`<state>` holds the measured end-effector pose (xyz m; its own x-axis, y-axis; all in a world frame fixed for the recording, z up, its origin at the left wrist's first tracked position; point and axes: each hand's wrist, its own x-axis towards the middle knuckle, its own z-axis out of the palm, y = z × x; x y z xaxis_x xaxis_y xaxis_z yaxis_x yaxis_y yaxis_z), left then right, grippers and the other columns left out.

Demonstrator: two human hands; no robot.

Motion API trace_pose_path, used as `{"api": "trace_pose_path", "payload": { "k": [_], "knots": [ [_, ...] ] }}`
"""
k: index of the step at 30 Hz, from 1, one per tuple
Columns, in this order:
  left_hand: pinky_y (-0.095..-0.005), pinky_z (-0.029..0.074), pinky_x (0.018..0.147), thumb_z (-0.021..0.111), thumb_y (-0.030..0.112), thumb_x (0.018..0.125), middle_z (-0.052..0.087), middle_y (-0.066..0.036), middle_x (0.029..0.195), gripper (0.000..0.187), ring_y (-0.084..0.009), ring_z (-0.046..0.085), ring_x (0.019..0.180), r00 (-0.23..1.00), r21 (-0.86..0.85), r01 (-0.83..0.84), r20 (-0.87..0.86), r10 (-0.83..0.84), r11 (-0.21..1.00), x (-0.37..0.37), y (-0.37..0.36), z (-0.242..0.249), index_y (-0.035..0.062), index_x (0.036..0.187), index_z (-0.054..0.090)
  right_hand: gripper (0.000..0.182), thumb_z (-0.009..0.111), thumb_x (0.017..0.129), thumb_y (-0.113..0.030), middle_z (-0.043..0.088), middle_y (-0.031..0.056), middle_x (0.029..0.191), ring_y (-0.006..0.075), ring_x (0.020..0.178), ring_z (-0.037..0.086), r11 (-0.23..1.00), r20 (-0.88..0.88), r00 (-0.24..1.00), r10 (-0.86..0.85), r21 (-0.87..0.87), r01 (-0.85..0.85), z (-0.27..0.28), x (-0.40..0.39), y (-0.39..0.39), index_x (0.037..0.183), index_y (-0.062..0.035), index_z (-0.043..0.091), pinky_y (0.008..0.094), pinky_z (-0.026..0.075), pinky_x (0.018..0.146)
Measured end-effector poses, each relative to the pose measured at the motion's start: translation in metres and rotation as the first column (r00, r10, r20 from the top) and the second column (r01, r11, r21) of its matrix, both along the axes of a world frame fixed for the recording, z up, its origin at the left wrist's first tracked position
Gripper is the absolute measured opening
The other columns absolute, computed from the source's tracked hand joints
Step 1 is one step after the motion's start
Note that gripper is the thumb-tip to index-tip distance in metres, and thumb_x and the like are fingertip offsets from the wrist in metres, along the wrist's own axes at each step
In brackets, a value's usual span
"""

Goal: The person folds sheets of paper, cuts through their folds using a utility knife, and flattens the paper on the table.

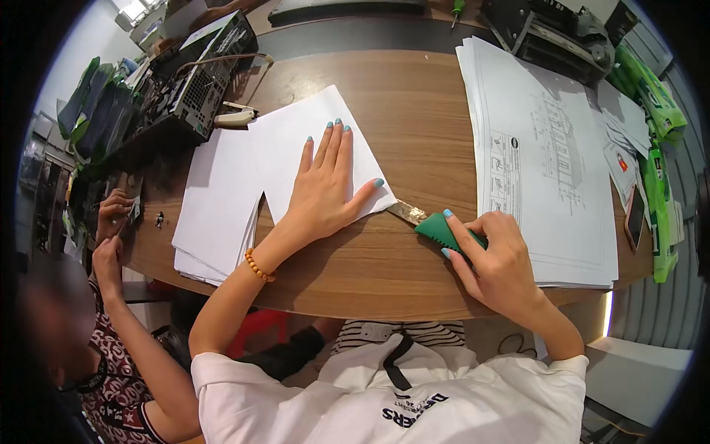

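Note:
My left hand [324, 181] lies flat with fingers spread on a white sheet of paper [285, 133], which looks folded. An orange bead bracelet [257, 266] circles that wrist. In my right hand [497, 255] is a green-handled knife [436, 231], its fingers closed round the ridged handle. The knife's worn metal blade [408, 212] points left and meets the paper's right corner; its tip is hidden there. Partly under the sheet, to the left, sits a stack of white paper [214, 200].
A pile of printed drawings [547, 185] covers the table's right side. An opened computer case [200, 89] stands at the back left, beside a white-handled tool [235, 117]. A phone [634, 214] lies near the right edge. Another person's hands [111, 229] are at the left edge.

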<state>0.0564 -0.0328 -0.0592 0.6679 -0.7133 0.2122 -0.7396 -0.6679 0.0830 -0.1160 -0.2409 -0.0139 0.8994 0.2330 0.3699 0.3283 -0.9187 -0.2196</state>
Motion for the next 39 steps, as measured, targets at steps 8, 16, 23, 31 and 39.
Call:
{"api": "trace_pose_path", "payload": {
  "k": [8,16,23,31,39],
  "knots": [
    [-0.047,0.012,0.11,0.037,0.04,0.092,0.026,-0.027,0.142,0.067,-0.0348,0.021,0.136,1.0,-0.04,0.013,-0.007,-0.013,0.999,0.0,-0.001,-0.001,-0.0101,0.135,0.025,0.042,0.068,0.074,-0.009,0.047,0.0119,0.082,0.0257,0.074,0.046,0.994,0.013,0.997,0.077,0.077,-0.078,-0.006,0.016,-0.007,0.112,0.0025,0.058,0.0359,0.039,0.066],
    [-0.0451,0.01,0.111,0.035,0.034,0.093,0.023,-0.026,0.144,0.062,-0.0333,0.02,0.136,0.999,-0.031,-0.008,-0.031,0.007,1.0,0.0,-0.001,0.0,-0.0076,0.137,0.023,0.043,0.068,0.074,-0.008,0.049,0.0122,0.085,0.0255,0.077,0.047,0.988,-0.013,0.99,0.142,0.058,-0.141,-0.001,0.031,-0.019,0.115,0.0017,0.056,0.0347,0.041,0.068],
    [-0.0448,0.008,0.111,0.034,0.036,0.093,0.023,-0.025,0.144,0.064,-0.0326,0.019,0.136,1.0,-0.044,0.014,-0.026,-0.015,0.999,-0.001,-0.001,0.001,-0.0083,0.137,0.023,0.044,0.068,0.075,-0.008,0.05,0.0105,0.086,0.024,0.079,0.048,0.982,-0.078,0.98,0.182,0.06,-0.178,0.0,0.042,-0.028,0.117,-0.0017,0.057,0.0343,0.044,0.07],
    [-0.0453,0.009,0.111,0.035,0.036,0.093,0.023,-0.026,0.144,0.065,-0.0337,0.02,0.136,0.999,-0.056,0.028,-0.021,-0.03,0.998,0.0,0.001,0.0,-0.0089,0.137,0.022,0.044,0.069,0.074,-0.008,0.05,0.0107,0.087,0.0241,0.08,0.048,0.98,-0.085,0.978,0.19,0.075,-0.183,-0.003,0.049,-0.03,0.117,-0.0036,0.057,0.0343,0.044,0.071],
    [-0.0479,0.013,0.11,0.038,0.038,0.092,0.027,-0.027,0.141,0.066,-0.0354,0.022,0.135,0.999,-0.064,0.033,-0.001,-0.033,0.997,0.001,0.0,0.0,-0.0117,0.134,0.027,0.045,0.069,0.074,-0.008,0.05,0.0105,0.087,0.024,0.08,0.049,0.976,-0.046,0.977,0.209,0.073,-0.205,-0.005,0.06,-0.031,0.117,-0.0046,0.057,0.0345,0.045,0.071]
  ]
}}
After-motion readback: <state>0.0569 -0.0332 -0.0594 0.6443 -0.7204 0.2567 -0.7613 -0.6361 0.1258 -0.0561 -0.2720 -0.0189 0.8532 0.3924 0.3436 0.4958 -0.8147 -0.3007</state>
